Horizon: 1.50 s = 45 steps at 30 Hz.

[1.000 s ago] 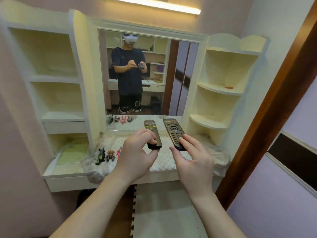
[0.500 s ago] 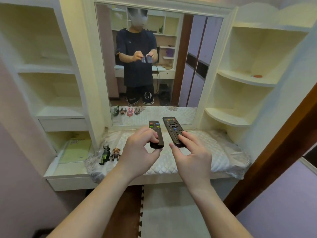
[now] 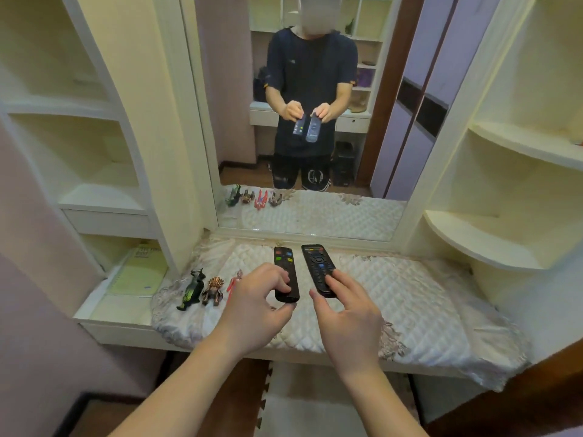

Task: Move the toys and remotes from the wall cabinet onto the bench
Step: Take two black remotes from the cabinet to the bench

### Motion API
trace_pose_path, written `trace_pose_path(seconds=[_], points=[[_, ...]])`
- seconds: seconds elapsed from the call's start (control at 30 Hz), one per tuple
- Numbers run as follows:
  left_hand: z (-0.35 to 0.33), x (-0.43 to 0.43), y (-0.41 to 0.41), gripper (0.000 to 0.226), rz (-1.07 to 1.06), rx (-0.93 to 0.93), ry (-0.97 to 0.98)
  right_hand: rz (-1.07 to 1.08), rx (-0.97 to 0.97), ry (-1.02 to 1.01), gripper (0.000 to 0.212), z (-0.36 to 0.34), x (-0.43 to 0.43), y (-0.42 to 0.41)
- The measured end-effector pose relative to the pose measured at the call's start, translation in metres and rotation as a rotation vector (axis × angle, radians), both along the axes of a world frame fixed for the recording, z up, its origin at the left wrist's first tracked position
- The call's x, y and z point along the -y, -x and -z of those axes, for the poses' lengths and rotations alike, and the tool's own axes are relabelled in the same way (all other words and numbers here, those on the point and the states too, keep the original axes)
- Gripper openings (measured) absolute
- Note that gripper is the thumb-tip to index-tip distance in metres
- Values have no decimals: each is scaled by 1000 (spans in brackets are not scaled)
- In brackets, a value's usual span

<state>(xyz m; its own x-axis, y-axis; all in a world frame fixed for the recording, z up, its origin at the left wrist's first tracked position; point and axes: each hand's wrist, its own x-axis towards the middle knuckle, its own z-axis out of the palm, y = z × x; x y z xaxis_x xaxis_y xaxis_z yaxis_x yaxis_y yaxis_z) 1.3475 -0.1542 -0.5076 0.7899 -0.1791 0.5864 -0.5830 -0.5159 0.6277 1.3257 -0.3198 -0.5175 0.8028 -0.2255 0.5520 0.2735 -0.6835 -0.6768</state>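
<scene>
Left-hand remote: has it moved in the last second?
Yes, the remote came down: its tip overlapped the mirror's lower edge before; now it lies wholly below, over the quilted bench cover.

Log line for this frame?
left hand: slim remote | right hand: wide remote | held over bench | toys on bench

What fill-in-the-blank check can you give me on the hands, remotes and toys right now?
1. The right hand holds the wide remote; the slim remote with coloured buttons is in the ___ hand.
2. The toy figures stand on the quilted pad to the ___ of both remotes.
3. Behind the quilted pad, a ___ shows both remotes reflected.
Missing words: left; left; mirror.
</scene>
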Motion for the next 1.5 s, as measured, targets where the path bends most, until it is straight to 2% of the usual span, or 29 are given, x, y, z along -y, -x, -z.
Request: trace_pose_path(seconds=[0.57, 0.67, 0.8, 1.23, 1.5], points=[[140, -28, -115, 40, 55, -333, -40, 32, -291, 10, 35, 136, -29, -109], [165, -32, -131, 35, 62, -384, -33, 40, -308, -1, 34, 159, -31, -126], [192, -29, -146, 26, 84, -397, -48, 47, -329, -15, 33, 183, -33, -139], [237, -23, -156, 24, 77, -454, -58, 57, -318, 3, 33, 237, -35, -141], [254, -32, -149, 22, 121, -413, -213, 2, -402, 34, 32, 261, -40, -125]])
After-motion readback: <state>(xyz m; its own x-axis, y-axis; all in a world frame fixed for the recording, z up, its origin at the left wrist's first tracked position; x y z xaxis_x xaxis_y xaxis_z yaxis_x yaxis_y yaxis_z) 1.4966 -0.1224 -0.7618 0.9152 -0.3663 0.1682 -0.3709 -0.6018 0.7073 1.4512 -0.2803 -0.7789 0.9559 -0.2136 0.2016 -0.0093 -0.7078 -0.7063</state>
